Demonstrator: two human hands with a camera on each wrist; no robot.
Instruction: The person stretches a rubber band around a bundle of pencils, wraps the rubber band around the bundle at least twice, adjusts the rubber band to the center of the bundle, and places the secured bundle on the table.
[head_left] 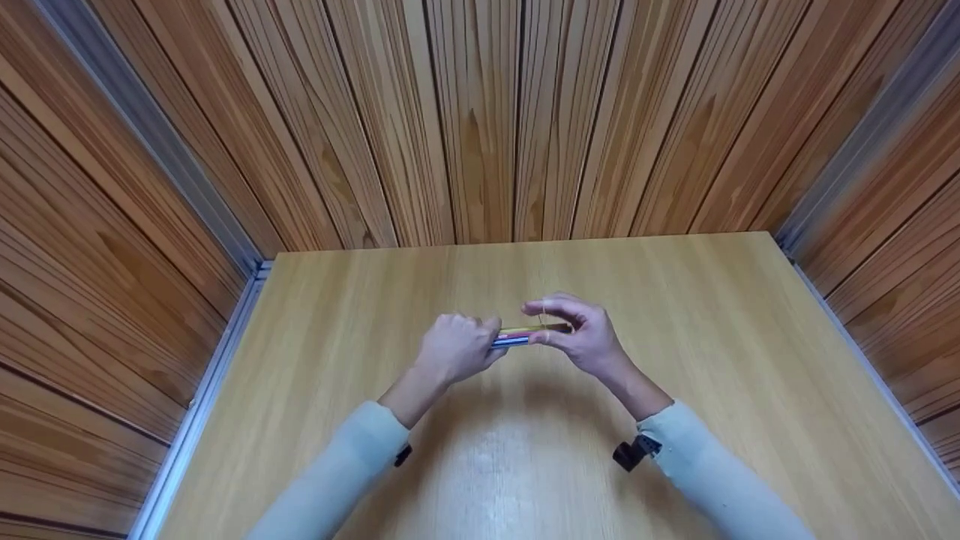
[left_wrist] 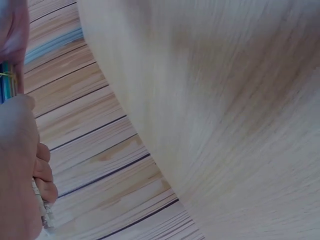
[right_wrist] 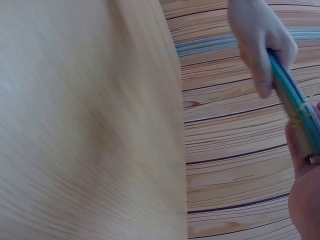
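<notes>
**Holding the bundle (head_left: 514, 339) and working the rubber band (right_wrist: 302, 106)**

We see the bundle, of long coloured sticks that look like pencils, held in the air above the table (head_left: 337, 300), between the two hands. The left hand (head_left: 461, 346) grips it firmly, with the fingers wrapped round one part; in the left wrist view, some ends (left_wrist: 47, 220) come out below the little-finger side. The right hand (head_left: 589, 337) is at the other end, its fingers curved about the bundle, and it seems to hold a thin strand of the rubber band stretched between forefinger and thumb. In the right wrist view, yellow loops already lie around the bundle.

We judge that the step in hand is working the band at this end, but we cannot tell if it is going on or coming off. In our opinion, the next move calls for a steady left grip, while the right fingers guide the stretched strand carefully, so that it does not snap away.
</notes>
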